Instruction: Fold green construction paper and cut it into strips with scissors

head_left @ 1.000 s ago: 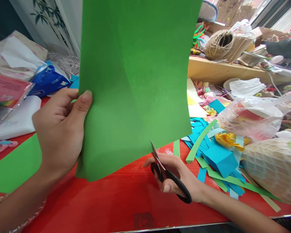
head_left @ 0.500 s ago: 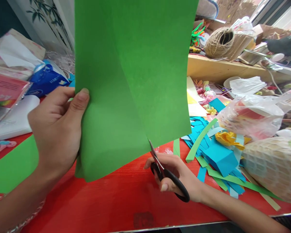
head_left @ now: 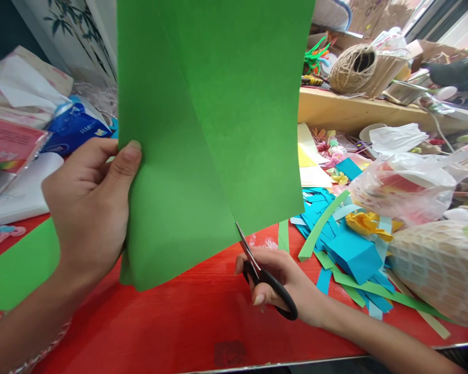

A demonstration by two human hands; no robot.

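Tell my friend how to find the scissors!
Start at the red table and go up to the big green sheet. By its lower edge is the right hand, holding the scissors: black handles and thin metal blades, unlike the bright paper scraps nearby.

red tabletop (head_left: 159, 327), wooden shelf (head_left: 347, 107), leaf-patterned pale wall (head_left: 86, 44)

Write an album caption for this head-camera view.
Above a red table, the left grip holds a green sheet while the right grip holds black-handled scissors at its lower edge.
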